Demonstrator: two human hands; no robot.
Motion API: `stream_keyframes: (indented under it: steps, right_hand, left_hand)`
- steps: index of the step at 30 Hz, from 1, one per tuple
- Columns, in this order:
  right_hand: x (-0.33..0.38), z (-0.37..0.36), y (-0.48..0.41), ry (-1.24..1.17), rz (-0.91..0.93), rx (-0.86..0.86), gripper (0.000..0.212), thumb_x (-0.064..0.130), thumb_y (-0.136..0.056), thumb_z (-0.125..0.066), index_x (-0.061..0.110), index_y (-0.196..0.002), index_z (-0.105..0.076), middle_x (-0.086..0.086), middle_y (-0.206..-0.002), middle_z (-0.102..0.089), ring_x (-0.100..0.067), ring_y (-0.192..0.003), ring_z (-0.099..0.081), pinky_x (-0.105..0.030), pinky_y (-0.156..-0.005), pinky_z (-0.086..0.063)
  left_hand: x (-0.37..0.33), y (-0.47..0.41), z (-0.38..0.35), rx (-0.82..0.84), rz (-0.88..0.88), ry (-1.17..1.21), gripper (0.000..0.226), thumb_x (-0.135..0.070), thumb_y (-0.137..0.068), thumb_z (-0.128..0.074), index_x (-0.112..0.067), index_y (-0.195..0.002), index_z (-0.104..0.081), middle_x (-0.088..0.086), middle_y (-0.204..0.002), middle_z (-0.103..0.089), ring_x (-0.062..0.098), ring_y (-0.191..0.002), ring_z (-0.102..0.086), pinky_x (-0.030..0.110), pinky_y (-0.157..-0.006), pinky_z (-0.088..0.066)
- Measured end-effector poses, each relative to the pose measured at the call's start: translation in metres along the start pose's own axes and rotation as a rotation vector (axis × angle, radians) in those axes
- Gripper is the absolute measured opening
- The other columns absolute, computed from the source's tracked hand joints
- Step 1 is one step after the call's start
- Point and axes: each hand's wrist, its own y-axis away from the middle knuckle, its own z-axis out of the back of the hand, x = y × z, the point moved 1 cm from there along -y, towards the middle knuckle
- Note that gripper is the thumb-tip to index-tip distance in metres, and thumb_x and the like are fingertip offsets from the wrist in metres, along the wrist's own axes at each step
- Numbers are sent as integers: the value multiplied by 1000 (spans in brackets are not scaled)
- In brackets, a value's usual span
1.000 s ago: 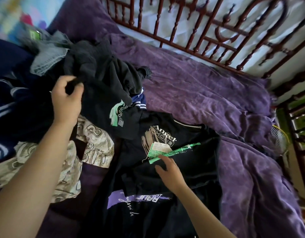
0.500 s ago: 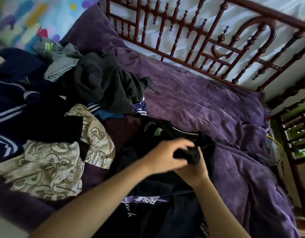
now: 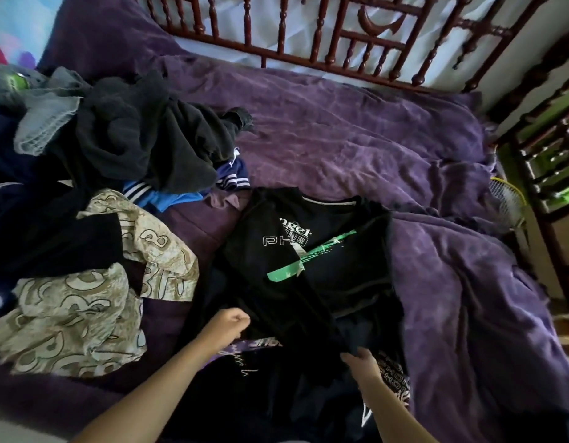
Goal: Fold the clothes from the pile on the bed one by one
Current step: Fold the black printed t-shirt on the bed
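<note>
The black T-shirt (image 3: 308, 251) blends into other dark clothes beneath it, so its lower edge is hard to trace. Its white lettering is partly folded out of sight. Both my forearms enter from the bottom edge, cut off by the frame. My left hand (image 3: 230, 326) is curled into a fist, gripping the shirt's lower left side. My right hand (image 3: 361, 362) pinches the lower right side, its fingertips hidden in the cloth. The shirt lies spread in front of me on the bed's purple cover (image 3: 356, 139). The pile (image 3: 126, 139) sits to the left, with a dark grey garment (image 3: 142, 135) on top and a beige patterned garment (image 3: 75, 308) spilling nearer me. A wooden rail (image 3: 308, 36) runs along the far side.
</note>
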Motion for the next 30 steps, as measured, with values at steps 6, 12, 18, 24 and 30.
stream_keyframes:
  steps: [6, 12, 18, 24, 30]
  right_hand:
    - [-6, -12, -21, 336, 10, -4, 52, 24, -86, -58, 11, -133, -39, -16, -131, -50, -33, -121, -48, -35, -97, -39]
    - [1, 18, -47, 229, 54, 1, 16, 14, -81, -60, 10, -95, -65, -10, -76, -63, -29, -82, -64, -31, -74, -47]
    - [24, 66, -87, 321, 74, -64, 44, 13, -77, -69, 7, -118, -53, -18, -111, -57, -25, -100, -55, -32, -88, -43]
    - [159, 107, -126, 236, 350, -375, 46, 18, -84, -62, 5, -127, -50, -27, -124, -49, -41, -118, -45, -40, -97, -37]
    - [235, 126, -189, 225, 412, -372, 66, 28, -88, -62, 5, -142, -31, -20, -143, -38, -36, -132, -34, -44, -106, -30]
  left_hand:
    - [16, -14, 19, -78, 133, 58, 18, -8, -95, -48, -13, -81, -58, 4, -79, -58, 15, -64, -52, 18, -52, -39]
    - [13, -32, 32, -155, 183, 142, 15, -14, -97, -46, -7, -101, -59, 10, -91, -63, 19, -72, -56, 26, -64, -40]
    - [-10, -82, 47, -301, 124, 119, 16, -9, -96, -47, -2, -100, -61, 16, -93, -62, 18, -66, -55, 26, -61, -37]
    - [-62, -154, 73, -446, -16, -106, 22, -7, -91, -49, -2, -107, -64, 16, -104, -64, 33, -99, -59, 38, -84, -43]
    - [-109, -247, 79, -355, -2, -137, 49, -19, -91, -56, -12, -138, -42, 12, -143, -43, 28, -130, -42, 37, -104, -32]
